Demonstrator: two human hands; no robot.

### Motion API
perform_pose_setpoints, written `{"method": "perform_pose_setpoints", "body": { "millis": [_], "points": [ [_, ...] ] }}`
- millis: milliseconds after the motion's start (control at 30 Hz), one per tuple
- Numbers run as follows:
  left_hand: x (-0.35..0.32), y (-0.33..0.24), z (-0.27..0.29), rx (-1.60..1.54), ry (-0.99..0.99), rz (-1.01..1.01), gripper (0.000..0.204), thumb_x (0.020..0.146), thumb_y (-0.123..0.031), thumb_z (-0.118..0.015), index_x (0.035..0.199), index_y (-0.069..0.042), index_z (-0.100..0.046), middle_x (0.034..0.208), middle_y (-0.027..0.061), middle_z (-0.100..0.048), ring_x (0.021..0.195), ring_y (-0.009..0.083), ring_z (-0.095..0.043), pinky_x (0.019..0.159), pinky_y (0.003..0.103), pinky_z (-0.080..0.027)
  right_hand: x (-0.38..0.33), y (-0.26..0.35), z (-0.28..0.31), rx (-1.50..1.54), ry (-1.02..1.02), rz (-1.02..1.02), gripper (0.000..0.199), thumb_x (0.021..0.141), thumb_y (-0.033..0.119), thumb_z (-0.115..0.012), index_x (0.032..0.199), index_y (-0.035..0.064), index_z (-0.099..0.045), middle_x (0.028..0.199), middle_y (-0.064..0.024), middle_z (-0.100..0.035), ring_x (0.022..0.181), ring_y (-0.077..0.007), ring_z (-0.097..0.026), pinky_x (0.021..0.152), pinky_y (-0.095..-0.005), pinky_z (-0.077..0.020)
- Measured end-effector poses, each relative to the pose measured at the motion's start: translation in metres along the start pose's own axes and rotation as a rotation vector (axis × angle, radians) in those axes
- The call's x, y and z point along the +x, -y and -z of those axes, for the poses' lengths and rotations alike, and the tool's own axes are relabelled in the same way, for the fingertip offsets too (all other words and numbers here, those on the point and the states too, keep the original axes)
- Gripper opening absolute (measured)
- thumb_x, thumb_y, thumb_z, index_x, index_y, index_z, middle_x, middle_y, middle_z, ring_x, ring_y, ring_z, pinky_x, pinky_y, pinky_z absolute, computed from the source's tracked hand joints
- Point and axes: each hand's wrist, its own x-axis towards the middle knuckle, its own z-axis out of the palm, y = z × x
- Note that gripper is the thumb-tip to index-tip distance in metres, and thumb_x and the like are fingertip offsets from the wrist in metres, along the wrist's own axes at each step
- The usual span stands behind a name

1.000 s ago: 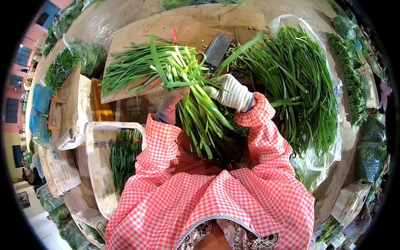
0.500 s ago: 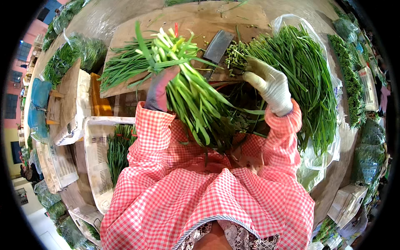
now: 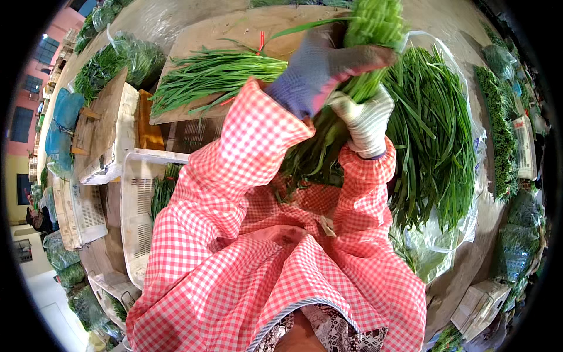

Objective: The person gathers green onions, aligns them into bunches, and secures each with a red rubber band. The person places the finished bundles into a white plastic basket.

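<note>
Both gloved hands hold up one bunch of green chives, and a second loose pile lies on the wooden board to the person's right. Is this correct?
Not quite: in the head view, the loose pile on the wooden board lies to the person's left. Both hands, left hand and right hand, do hold one bunch of green chives.

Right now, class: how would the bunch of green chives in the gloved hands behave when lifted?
The bunch of chives probably flops: its long thin stalks bend below the right hand. It seems light, since the left hand lifts it easily. Loose stalks could slip from a slack grip.

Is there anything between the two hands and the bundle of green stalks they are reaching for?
Nothing visible. Both gloved hands close directly on the bundle of green stalks: the left hand higher up, the right hand just below it.
</note>
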Motion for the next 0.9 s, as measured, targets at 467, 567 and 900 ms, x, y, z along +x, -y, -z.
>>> {"method": "perform_pose_setpoints", "body": {
  "millis": [467, 567, 900],
  "points": [
    [-0.154, 0.044, -0.050, 0.566, 0.375, -0.069, 0.074, 0.068, -0.024, -0.075, 0.130, 0.000, -0.042, 0.131, 0.0195, -0.041, 0.123, 0.0323, -0.039, 0.104, 0.041, -0.029, 0.038, -0.024, 0.112, 0.136, -0.547, 0.252, 0.026, 0.072, 0.019, -0.061, 0.084, -0.0035, -0.063, 0.078, -0.0066, -0.063, 0.065, -0.0147, -0.056, 0.063, -0.0298, -0.0475],
    [-0.171, 0.109, -0.052, 0.411, 0.222, 0.286, 0.076, 0.070, -0.027, -0.076, 0.132, -0.001, -0.040, 0.135, 0.0160, -0.040, 0.123, 0.0277, -0.041, 0.104, 0.037, -0.030, 0.036, -0.018, 0.120, -0.003, -0.526, 0.294, 0.031, 0.073, 0.019, -0.058, 0.094, -0.0038, -0.061, 0.085, -0.0083, -0.062, 0.071, -0.0169, -0.057, 0.067, -0.0327, -0.0494],
    [-0.056, 0.109, -0.070, -1.049, -0.032, 0.137, 0.064, 0.087, -0.054, -0.046, 0.129, -0.005, -0.044, 0.128, 0.0123, -0.049, 0.116, 0.0265, -0.049, 0.102, 0.038, -0.035, -0.005, -0.006, 0.093, -0.455, -0.569, 0.468, 0.034, 0.065, 0.018, -0.074, 0.092, -0.0009, -0.063, 0.082, -0.0084, -0.066, 0.067, -0.0195, -0.059, 0.068, -0.0353, -0.0492]
  ]
}}
